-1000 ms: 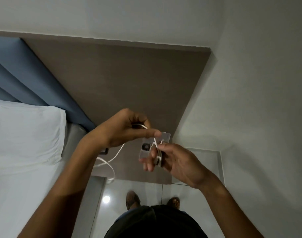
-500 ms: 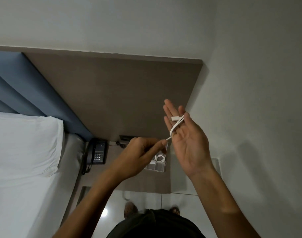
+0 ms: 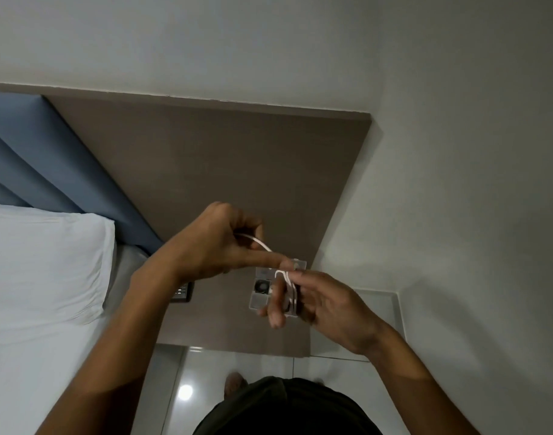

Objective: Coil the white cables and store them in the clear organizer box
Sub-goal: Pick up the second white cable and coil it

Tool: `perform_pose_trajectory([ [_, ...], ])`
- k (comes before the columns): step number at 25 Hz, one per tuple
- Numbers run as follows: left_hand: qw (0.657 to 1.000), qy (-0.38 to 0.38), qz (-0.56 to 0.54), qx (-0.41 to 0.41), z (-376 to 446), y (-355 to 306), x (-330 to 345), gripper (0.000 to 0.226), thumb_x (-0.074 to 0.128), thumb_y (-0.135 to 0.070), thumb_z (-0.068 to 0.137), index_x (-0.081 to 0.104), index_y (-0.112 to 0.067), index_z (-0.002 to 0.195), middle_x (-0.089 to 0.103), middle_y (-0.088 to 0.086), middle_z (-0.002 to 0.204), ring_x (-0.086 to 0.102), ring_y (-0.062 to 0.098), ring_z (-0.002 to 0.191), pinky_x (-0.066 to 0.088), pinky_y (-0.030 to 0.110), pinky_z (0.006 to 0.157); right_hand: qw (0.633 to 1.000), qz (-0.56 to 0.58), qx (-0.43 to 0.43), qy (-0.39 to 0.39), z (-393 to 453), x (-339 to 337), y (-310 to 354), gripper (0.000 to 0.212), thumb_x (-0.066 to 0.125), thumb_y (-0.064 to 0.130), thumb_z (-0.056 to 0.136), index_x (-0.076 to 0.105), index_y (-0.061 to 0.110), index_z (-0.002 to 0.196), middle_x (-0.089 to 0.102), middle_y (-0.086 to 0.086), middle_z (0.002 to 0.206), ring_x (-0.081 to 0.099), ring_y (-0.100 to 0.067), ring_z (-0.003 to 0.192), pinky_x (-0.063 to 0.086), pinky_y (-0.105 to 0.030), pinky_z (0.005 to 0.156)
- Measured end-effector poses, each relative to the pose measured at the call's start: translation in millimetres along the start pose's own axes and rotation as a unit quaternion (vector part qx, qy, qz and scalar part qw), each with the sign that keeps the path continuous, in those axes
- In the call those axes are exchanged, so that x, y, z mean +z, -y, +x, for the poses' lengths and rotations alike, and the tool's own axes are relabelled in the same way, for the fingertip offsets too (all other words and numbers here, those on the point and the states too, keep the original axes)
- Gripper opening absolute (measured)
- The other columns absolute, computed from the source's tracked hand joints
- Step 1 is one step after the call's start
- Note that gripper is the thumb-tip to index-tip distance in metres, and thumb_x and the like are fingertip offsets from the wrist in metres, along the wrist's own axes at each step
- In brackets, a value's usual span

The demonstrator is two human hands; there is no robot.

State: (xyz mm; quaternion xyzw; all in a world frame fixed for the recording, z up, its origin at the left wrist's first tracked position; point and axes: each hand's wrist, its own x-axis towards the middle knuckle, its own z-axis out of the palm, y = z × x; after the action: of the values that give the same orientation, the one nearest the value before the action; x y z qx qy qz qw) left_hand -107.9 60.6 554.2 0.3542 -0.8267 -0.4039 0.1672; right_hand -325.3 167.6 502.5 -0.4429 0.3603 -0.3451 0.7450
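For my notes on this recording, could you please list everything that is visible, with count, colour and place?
white cable: one, white, wound around the right-hand fingers, other end in the left hand
clear organizer box: one, clear, on the brown surface behind the hands
telephone: one, black, partly hidden beneath the left wrist
pillow: one, white, left side
headboard: one, blue, upper left
left hand: one, grip closed on the cable
right hand: one, cable looped over its fingers

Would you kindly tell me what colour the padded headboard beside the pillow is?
The padded headboard is blue, clearest in the head view, left of the brown wall panel.
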Motion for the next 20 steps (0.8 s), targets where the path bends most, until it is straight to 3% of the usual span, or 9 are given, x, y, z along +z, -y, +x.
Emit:
perform_pose_trajectory([
  [1, 0.999, -0.005, -0.054, 0.001, 3, 3, 3, 0.057, 0.081, -0.058, 0.081, 0.063, -0.005, 0.070, 0.064, 0.019, 0.065, 0.065, 0.040, 0.060, 0.058, 0.050, 0.056, 0.995, 0.092, -0.004, 0.025, -2, 0, 1, 0.041, 0.036, 0.029, 0.112, 0.067, 0.003, 0.106, 0.069, -0.009, 0.079, 0.068, -0.025, 0.083, 0.040, -0.055, 0.111],
  [3, 0.990, -0.023, -0.138, 0.012, 8, 6, 20, 0.061, 0.077, -0.045, 0.092, 0.052, 0.003, 0.063, 0.045, 0.027, 0.057, 0.047, 0.045, 0.051, 0.047, 0.040, 0.050, 0.959, 0.277, -0.032, 0.058, 0, 5, 10, 0.032, 0.040, 0.025, 0.109, 0.062, 0.010, 0.093, 0.064, -0.003, 0.068, 0.065, -0.022, 0.071, 0.040, -0.050, 0.101],
  [5, 0.979, -0.027, -0.202, 0.011, 12, 4, 47, 0.066, 0.059, -0.041, 0.105, 0.048, 0.010, 0.064, 0.035, 0.028, 0.056, 0.031, 0.039, 0.049, 0.036, 0.029, 0.050, 0.924, 0.369, -0.098, -0.014, 2, 12, 24, 0.020, 0.046, 0.015, 0.107, 0.062, 0.008, 0.095, 0.059, -0.002, 0.066, 0.069, -0.026, 0.074, 0.050, -0.045, 0.101],
  [7, 0.970, -0.014, -0.244, -0.002, 11, 7, 70, 0.067, 0.046, -0.044, 0.110, 0.055, 0.012, 0.076, 0.042, 0.033, 0.059, 0.038, 0.029, 0.048, 0.042, 0.026, 0.051, 0.884, 0.442, -0.132, -0.071, 6, 9, 32, 0.018, 0.048, 0.006, 0.106, 0.065, 0.002, 0.105, 0.066, -0.011, 0.083, 0.072, -0.032, 0.090, 0.048, -0.048, 0.113],
  [9, 0.968, -0.005, -0.251, -0.009, 5, 14, 79, 0.048, 0.044, -0.033, 0.113, 0.064, 0.005, 0.092, 0.053, 0.029, 0.064, 0.052, 0.025, 0.052, 0.051, 0.027, 0.056, 0.862, 0.472, -0.162, -0.086, 11, 3, 42, 0.030, 0.039, 0.011, 0.112, 0.066, -0.001, 0.118, 0.072, -0.019, 0.117, 0.070, -0.035, 0.118, 0.038, -0.051, 0.123],
  [11, 0.971, -0.006, -0.237, -0.023, -3, 19, 78, 0.034, 0.044, -0.023, 0.113, 0.069, -0.001, 0.108, 0.056, 0.012, 0.064, 0.054, 0.020, 0.054, 0.052, 0.026, 0.057, 0.880, 0.417, -0.182, -0.138, 16, -5, 50, 0.033, 0.033, 0.018, 0.116, 0.062, 0.004, 0.127, 0.063, -0.021, 0.145, 0.057, -0.035, 0.141, 0.027, -0.051, 0.129],
  [14, 0.987, -0.020, -0.156, -0.031, -13, 16, 72, 0.028, 0.045, -0.025, 0.113, 0.070, -0.012, 0.118, 0.060, -0.009, 0.069, 0.055, 0.007, 0.057, 0.048, 0.018, 0.060, 0.927, 0.200, -0.200, -0.246, 25, -5, 41, 0.036, 0.035, 0.022, 0.115, 0.065, 0.008, 0.130, 0.060, -0.011, 0.154, 0.054, -0.026, 0.146, 0.024, -0.049, 0.131],
  [17, 0.997, -0.062, -0.015, -0.033, -19, 10, 79, 0.019, 0.048, -0.037, 0.111, 0.061, -0.025, 0.119, 0.062, -0.006, 0.072, 0.059, 0.008, 0.060, 0.051, 0.023, 0.060, 0.910, 0.163, -0.227, -0.306, 32, 4, 30, 0.040, 0.036, 0.025, 0.115, 0.063, 0.012, 0.142, 0.062, -0.001, 0.152, 0.058, -0.015, 0.142, 0.033, -0.040, 0.128],
  [20, 0.991, -0.125, 0.025, -0.041, -30, 6, 91, 0.008, 0.045, -0.034, 0.112, 0.051, -0.028, 0.113, 0.053, -0.004, 0.063, 0.047, 0.012, 0.051, 0.043, 0.026, 0.050, 0.884, 0.131, -0.244, -0.375, 32, -3, 33, 0.040, 0.037, 0.029, 0.115, 0.060, 0.019, 0.146, 0.064, 0.006, 0.149, 0.059, -0.009, 0.138, 0.039, -0.031, 0.121],
])
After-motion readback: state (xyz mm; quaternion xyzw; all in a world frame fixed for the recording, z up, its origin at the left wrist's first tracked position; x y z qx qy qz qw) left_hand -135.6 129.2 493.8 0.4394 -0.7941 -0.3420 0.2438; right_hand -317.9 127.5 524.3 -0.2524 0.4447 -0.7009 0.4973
